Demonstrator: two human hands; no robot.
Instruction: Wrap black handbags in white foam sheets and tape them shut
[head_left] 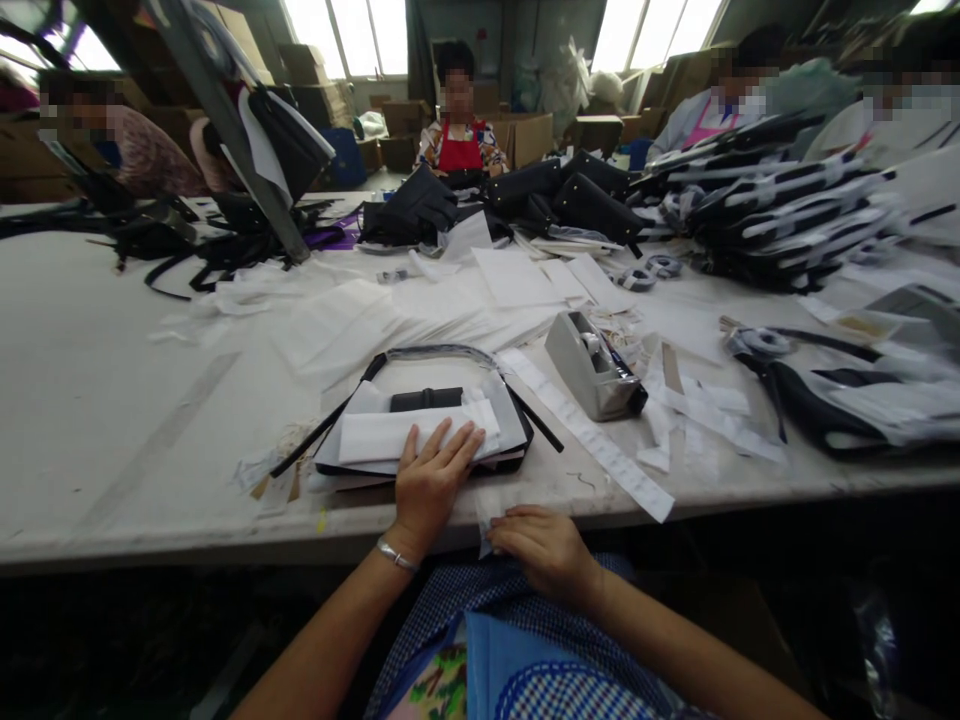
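Note:
A black handbag [517,440] lies flat near the table's front edge, its curved handle wrapped in clear film. White padding [371,437] covers much of it, and a black strap piece [426,400] shows above the padding. My left hand [435,478] rests on the padding with its fingers stretched out, holding nothing. At the table edge, just right of the bag, the fingers of my right hand [544,548] are closed on a small clear plastic piece [485,520].
A grey tape dispenser [592,365] and a white label strip [600,450] lie right of the bag. Behind are white sheets [517,277], a pile of wrapped black bags [795,200], and a metal post [232,130]. Several people sit around the table.

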